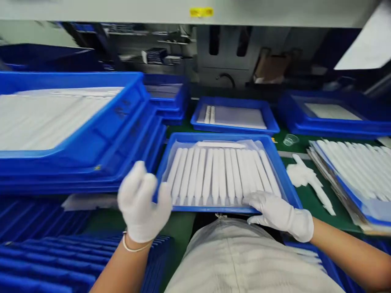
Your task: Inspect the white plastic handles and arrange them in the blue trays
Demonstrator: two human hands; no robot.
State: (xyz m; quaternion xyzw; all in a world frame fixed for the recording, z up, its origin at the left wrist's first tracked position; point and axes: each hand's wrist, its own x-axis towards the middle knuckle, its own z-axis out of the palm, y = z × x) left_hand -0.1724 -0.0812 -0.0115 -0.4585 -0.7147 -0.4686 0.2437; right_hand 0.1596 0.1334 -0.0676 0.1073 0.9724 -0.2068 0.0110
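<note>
A blue tray (282, 169) lies on the green bench right in front of me, holding several white sticks (220, 173) in a row on a clear sheet. My left hand (142, 201), in a white glove, has its fingers curled at the tray's near left corner, touching the rim. My right hand (279, 215), also gloved, grips the tray's near right edge, thumb on the rim beside the sticks.
A stack of blue trays (91, 138) with white sticks stands at the left. More blue trays (235, 116) sit behind and at the far right (332, 112). Loaded sheets (351, 171) lie at the right, with a loose white glove (305, 179) and a small clear cup (290, 139).
</note>
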